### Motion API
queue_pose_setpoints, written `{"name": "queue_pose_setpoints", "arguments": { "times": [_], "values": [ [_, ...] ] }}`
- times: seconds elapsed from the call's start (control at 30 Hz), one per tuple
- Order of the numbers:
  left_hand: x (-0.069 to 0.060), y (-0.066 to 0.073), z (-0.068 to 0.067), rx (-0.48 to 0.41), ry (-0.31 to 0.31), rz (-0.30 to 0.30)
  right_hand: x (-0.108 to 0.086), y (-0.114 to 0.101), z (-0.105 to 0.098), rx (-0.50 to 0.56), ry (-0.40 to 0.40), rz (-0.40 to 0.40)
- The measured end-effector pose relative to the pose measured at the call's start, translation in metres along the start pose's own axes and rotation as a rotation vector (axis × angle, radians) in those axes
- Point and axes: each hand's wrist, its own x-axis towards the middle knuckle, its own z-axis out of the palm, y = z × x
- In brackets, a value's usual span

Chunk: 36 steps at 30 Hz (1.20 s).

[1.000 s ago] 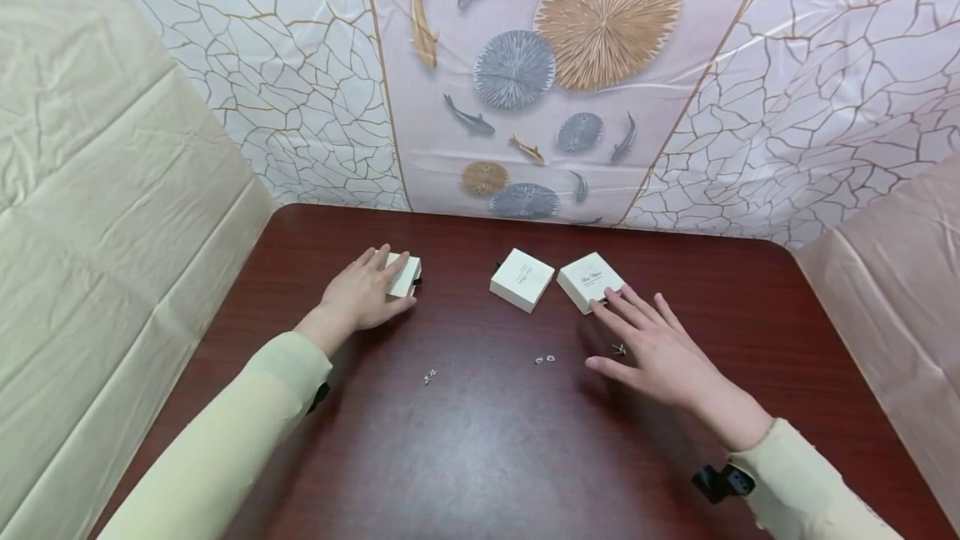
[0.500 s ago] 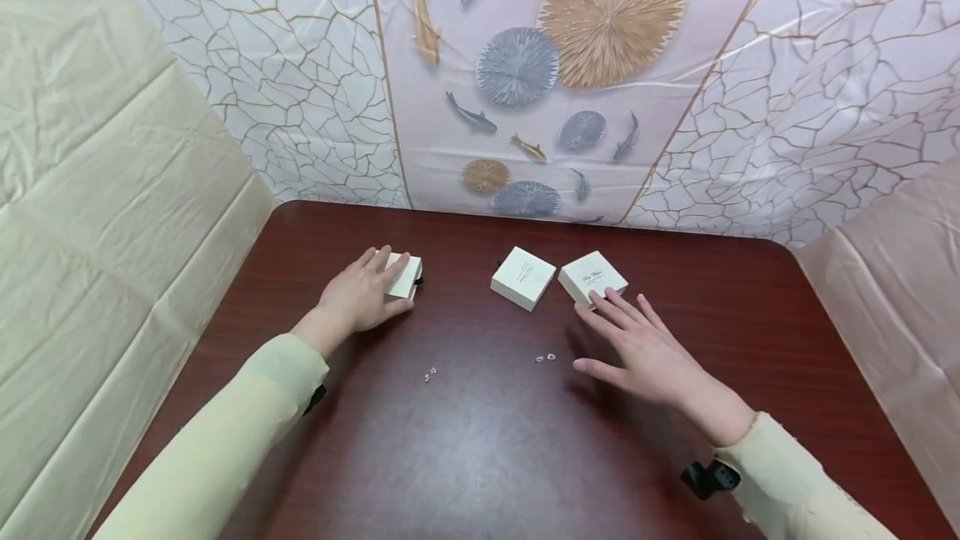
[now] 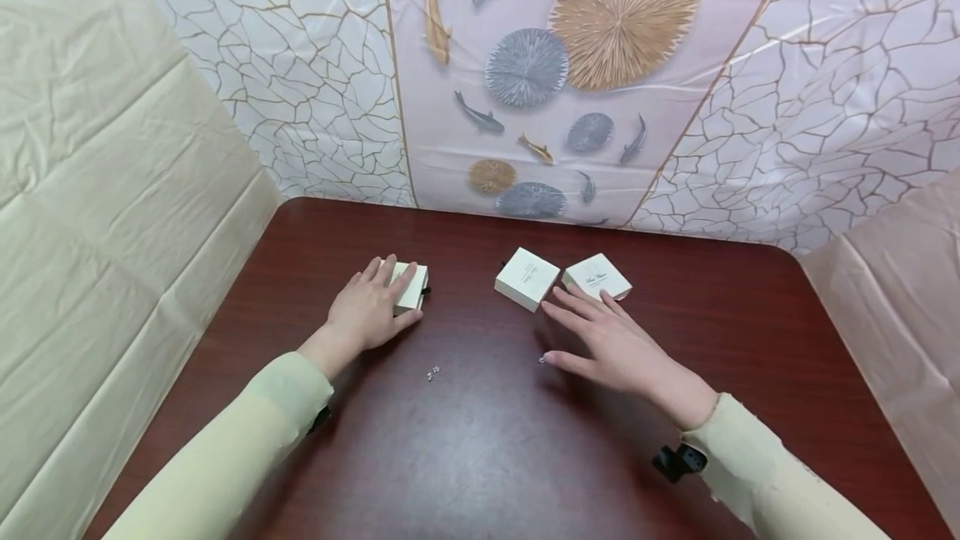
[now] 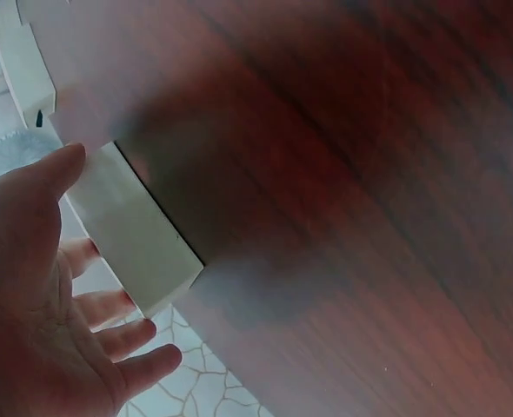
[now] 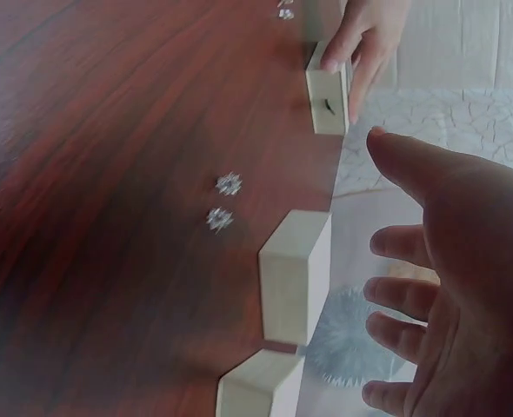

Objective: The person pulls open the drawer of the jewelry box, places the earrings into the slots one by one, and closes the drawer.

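My left hand (image 3: 363, 311) lies with spread fingers over a small white box (image 3: 412, 288) at the left of the table. In the left wrist view the thumb and fingertips are at the edges of that box (image 4: 135, 230), with the fingers not wrapped round it. My right hand (image 3: 615, 348) hovers with fingers extended, palm down, near two more white boxes, the middle box (image 3: 527, 277) and the right box (image 3: 598, 275). Two small sparkling silver ornaments, like stud earrings (image 5: 229, 184), lie below the right hand; in the head view its thumb partly hides them.
Another pair of tiny silver pieces (image 3: 432, 373) lies on the dark red-brown table (image 3: 465, 457) between the hands. Black tabs stick out of the left and middle boxes. A patterned cloth (image 3: 315, 90) hangs behind the table's back edge.
The right hand has moved left, from the right box toward the middle one, and now partly covers the central pair of silver pieces. The left hand stays on its box.
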Motion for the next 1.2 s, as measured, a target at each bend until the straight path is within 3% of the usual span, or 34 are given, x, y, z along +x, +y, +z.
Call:
{"name": "queue_pose_setpoints", "arguments": {
  "times": [0.33,0.6,0.87,1.0,1.2],
  "values": [
    [-0.011,0.012,0.003,0.037,0.025,-0.009,0.034,-0.013,0.002,-0.004,0.01,-0.082],
    [-0.014,0.019,0.004,0.018,0.019,-0.026,0.059,-0.022,0.003,0.022,-0.028,-0.108],
    [-0.015,0.019,0.003,0.044,0.011,-0.014,0.072,-0.028,0.006,0.04,-0.031,-0.158],
    [-0.015,0.009,0.002,0.07,0.02,0.061,0.075,-0.03,0.006,0.047,-0.04,-0.161],
    [-0.01,-0.014,-0.001,0.132,0.023,0.27,0.079,-0.03,0.006,0.041,-0.055,-0.157]
  ]
}}
